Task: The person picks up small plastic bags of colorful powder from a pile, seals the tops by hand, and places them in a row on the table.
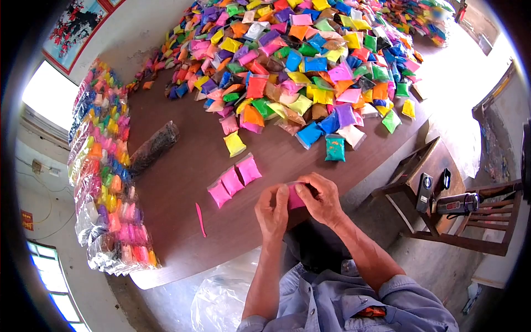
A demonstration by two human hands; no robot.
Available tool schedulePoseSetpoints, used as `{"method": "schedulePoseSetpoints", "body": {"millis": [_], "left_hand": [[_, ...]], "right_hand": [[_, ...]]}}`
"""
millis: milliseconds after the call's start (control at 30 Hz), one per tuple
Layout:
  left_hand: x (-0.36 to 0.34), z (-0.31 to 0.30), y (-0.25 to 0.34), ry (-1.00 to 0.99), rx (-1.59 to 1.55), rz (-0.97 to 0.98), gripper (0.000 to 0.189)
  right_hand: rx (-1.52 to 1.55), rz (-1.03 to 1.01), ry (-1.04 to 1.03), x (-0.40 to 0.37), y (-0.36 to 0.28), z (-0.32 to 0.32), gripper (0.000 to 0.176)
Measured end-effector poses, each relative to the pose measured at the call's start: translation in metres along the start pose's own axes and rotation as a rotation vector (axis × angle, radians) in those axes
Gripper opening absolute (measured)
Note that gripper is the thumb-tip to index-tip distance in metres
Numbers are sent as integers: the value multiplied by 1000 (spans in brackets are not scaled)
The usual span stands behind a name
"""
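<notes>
Over the table's near edge, a small pink packet (296, 198) is pinched between both hands. My left hand (271, 211) grips its left side, with the thumb on top. On the other side my right hand (321, 200) holds it with thumb and fingers, covering part of it. Three similar pink packets (232, 181) lie in a slanted row on the table, just beyond my left hand. A thin pink plastic tool (201, 220) rests to the left of that row.
A large heap of colourful packets (310, 61) covers the far side of the brown table (171, 188). Bagged packets (113, 205) line the left edge, beside a dark plastic-wrapped bundle (155, 148). At right, a wooden stool (404, 171) and a chair (492, 221) hold a flask (458, 204).
</notes>
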State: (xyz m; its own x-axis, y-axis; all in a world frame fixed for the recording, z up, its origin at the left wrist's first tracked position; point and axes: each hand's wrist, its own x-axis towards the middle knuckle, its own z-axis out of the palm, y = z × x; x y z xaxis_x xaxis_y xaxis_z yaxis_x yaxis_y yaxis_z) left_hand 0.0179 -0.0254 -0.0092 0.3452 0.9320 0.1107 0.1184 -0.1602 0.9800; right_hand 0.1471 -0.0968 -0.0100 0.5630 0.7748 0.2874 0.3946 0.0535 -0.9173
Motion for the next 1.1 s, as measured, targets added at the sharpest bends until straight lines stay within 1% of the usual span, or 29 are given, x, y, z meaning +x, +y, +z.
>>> {"method": "schedulePoseSetpoints", "body": {"millis": [33,67,133,167,233,367,467,500,533,600,667,767,833,933,1033,1100], "left_hand": [[0,1,2,-9,-44,-48,24],[0,2,4,-10,-45,-47,24],[0,4,7,-80,-62,35,25],[1,2,4,-80,-62,36,25],[3,-2,-2,-116,131,83,26],[0,-1,-3,-79,126,106,27],[-2,-3,-3,-55,75,64,27],[-2,-2,-1,-45,12,19,28],[-2,-2,0,-35,-51,-27,28],[-2,1,2,-42,-89,-41,28],[-2,2,5,-47,-125,-57,28],[0,1,5,-65,-69,-70,28],[0,-1,0,-96,-4,-6,27],[0,-2,0,-79,48,10,28],[-1,0,0,-46,45,27,29],[0,-2,4,-64,43,6,28]], "right_hand": [[-1,-1,1,0,2,0,11],[-1,4,8,-1,4,0,11],[-2,10,16,-2,8,1,10],[28,28,27,-2,10,2,12],[59,41,39,-1,8,1,13],[12,32,18,-1,3,-1,22],[2,53,-5,-1,3,0,26],[-2,58,-15,-1,3,0,27],[-2,59,-13,-1,3,-1,27],[-39,27,-51,0,3,-3,26],[-35,48,-52,0,3,-3,26],[-30,53,-32,-1,5,-2,25],[-30,38,-11,-1,6,0,25],[-53,6,0,-1,5,0,26],[-40,18,-9,-1,2,-1,26],[-26,31,-18,-1,2,-2,25]]}}
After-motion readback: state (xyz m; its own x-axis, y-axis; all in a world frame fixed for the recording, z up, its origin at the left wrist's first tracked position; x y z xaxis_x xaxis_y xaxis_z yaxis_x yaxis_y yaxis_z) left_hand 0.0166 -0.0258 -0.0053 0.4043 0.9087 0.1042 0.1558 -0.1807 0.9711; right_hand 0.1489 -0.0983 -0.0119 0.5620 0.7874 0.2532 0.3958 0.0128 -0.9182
